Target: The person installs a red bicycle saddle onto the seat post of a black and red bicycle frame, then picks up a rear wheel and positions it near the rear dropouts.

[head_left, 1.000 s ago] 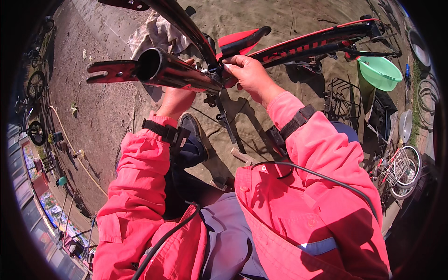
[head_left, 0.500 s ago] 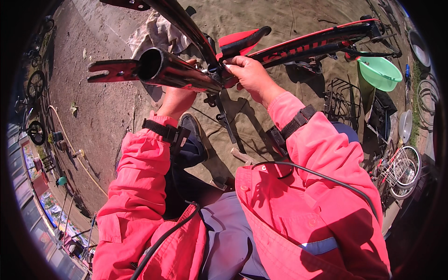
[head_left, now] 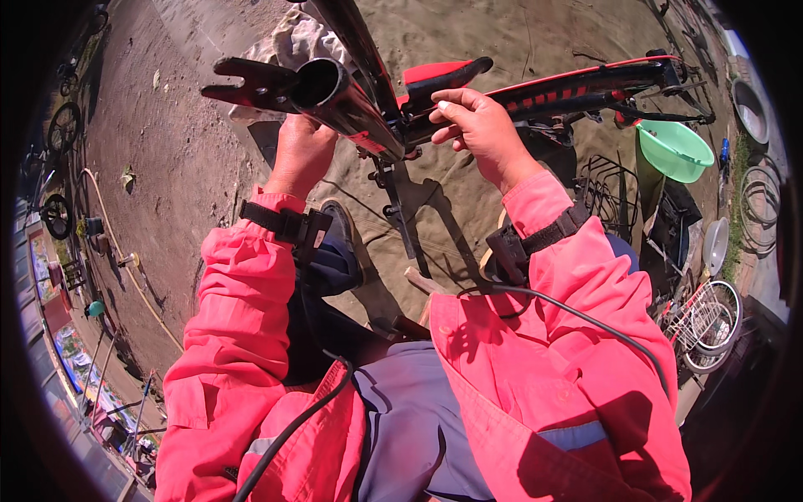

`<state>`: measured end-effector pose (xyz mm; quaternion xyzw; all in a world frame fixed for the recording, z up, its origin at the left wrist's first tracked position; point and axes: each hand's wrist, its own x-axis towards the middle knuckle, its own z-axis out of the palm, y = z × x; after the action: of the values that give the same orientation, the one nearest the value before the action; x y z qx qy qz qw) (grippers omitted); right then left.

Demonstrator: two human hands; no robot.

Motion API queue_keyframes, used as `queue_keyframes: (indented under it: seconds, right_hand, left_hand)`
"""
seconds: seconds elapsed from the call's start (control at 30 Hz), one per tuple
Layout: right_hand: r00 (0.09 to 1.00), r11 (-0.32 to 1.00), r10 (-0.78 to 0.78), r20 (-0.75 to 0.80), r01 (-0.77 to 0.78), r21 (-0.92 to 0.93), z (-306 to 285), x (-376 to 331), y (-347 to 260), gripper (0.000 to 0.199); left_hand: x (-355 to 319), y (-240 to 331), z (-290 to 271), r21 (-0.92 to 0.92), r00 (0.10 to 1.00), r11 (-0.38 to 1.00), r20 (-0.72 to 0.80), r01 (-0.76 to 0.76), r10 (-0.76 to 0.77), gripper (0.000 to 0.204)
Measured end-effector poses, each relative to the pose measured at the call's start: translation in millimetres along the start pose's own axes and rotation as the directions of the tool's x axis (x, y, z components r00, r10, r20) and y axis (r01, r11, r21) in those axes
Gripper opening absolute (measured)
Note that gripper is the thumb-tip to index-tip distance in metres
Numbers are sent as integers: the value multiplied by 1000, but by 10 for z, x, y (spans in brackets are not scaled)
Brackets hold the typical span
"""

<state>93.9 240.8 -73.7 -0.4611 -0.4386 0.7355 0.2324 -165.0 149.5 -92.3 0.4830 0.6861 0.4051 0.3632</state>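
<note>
- Your left hand [head_left: 303, 155]: up against the underside of the tube [head_left: 358, 113], fingertips hidden behind it; cannot tell whether they are clamped on it.
- Your right hand [head_left: 481, 130]: fingers loosely bent, gaps between them, just beside the joint where the tube meets the frame [head_left: 577, 96].
- Frame: black and red, ahead of you, running from the joint toward upper right.
- Tube: black, tilted, its round mouth facing up and left; slotted end [head_left: 251, 82] sticking out left of the mouth.
- Red-and-black pad [head_left: 443, 75]: above the joint, near your right fingertips.
- Black bar [head_left: 406, 222]: below the joint, slanting down over the mat; shadows beside it.
- Pale cloth [head_left: 293, 42]: on the ground beyond the tube.
- Your shoe [head_left: 339, 230]: below your left hand.
- Wood piece [head_left: 425, 282]: near the bar's lower end.
- Right side: green basin [head_left: 676, 152] near the frame's far end; black wire rack [head_left: 611, 201] left of and below it; coiled hose [head_left: 759, 205] farther out.
- Straps: black, one on each of your wrists, over pink-red sleeves.
</note>
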Motion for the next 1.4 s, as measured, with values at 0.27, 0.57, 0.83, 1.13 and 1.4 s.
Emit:
queue_keyframes:
  seconds: [0.27, 0.57, 0.83, 1.13, 1.4]
  right_hand:
    - [910, 917, -357, -213, 384, 104, -539, -603, -736, 22]
    - [788, 840, -525, -321, 541, -46, -1312, -2044, -1078, 25]
    - [852, 935, -354, -386, 324, -143, -1268, -2681, -550, 24]
    - [814, 869, -453, -363, 313, -383, -991, -2532, 0, 25]
    - [754, 768, -584, -303, 392, -506, -1004, -2491, 71, 23]
  left_hand:
    - [-318, 368, -390, -330, 958, 937, -287, -111, 12, 39]
    - [-1330, 728, -549, -411, 946, 903, -324, -123, -19, 32]
    - [-2056, 802, -99, -395, 998, 919, -59, -9, -15, 26]
    - [-2078, 562, 228, 178, 913, 984, 404, -18, -57, 26]
    - [-1963, 475, 307, 289, 893, 951, 448, -110, -32, 28]
